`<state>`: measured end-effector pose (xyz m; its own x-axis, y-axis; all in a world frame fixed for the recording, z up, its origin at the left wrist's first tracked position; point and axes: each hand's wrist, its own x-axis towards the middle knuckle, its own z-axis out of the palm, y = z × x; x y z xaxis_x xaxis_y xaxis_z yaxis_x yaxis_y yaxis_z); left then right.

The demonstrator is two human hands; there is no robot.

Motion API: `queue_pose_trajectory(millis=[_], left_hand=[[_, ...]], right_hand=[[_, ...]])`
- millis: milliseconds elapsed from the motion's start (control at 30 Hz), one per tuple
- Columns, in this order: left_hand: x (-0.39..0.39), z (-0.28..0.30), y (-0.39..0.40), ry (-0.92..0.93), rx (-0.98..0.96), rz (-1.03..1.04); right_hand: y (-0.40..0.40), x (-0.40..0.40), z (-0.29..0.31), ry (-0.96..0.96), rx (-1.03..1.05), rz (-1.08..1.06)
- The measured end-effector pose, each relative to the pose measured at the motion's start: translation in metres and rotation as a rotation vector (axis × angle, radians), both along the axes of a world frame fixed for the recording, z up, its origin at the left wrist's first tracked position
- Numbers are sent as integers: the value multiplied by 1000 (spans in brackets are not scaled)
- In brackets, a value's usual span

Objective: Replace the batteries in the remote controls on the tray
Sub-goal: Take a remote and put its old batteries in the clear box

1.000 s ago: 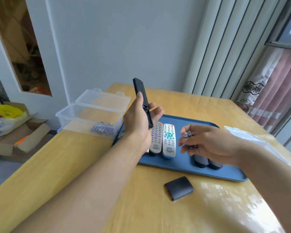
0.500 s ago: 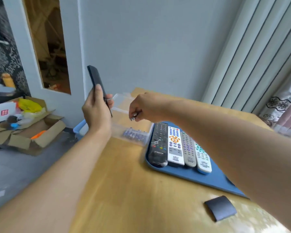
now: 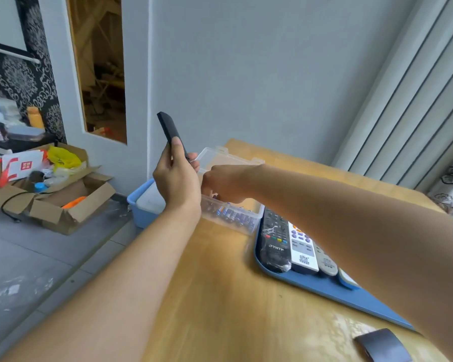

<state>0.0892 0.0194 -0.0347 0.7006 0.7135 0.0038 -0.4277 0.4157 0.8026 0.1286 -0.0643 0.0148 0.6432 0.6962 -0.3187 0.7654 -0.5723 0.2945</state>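
Note:
My left hand (image 3: 177,184) grips a slim black remote (image 3: 168,129), held upright above the table's left edge. My right hand (image 3: 225,182) reaches across into a clear plastic box (image 3: 255,215) with its fingers pointing down; the fingertips are hidden behind my left hand. Several purple batteries (image 3: 233,215) lie in the box. On the blue tray (image 3: 324,286) lie a black remote (image 3: 275,241), a white remote (image 3: 301,246) and a grey remote (image 3: 324,259); my right arm covers the rest. A dark battery cover (image 3: 382,344) lies on the wooden table (image 3: 220,296).
The table's left edge runs diagonally under my left forearm. On the floor beyond it stand a blue bin (image 3: 144,205) and an open cardboard box (image 3: 63,199) of clutter. The box's lid (image 3: 228,158) is folded back toward the wall.
My right hand moved from the tray, pinching small batteries, across to the clear box and has dropped into it. My left hand kept the black remote upright. My view swung left.

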Motion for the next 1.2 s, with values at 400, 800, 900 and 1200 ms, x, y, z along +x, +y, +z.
queue_pose_trajectory(millis=[400,800,900,1200], left_hand=[[0,2,-1,-16,-19,5],[-18,-5,-29,-21,329,-36],[-31,-7,-59,-27,463,-134],[-70,18,-236,-34,590,-690]], right_hand=[[0,0,-3,-26,59,-55],[-149,-28,39,-159,528,-211],[-228,-55,29,-288,745,-275],[-421,-124,-13,-615,1018,-670]])
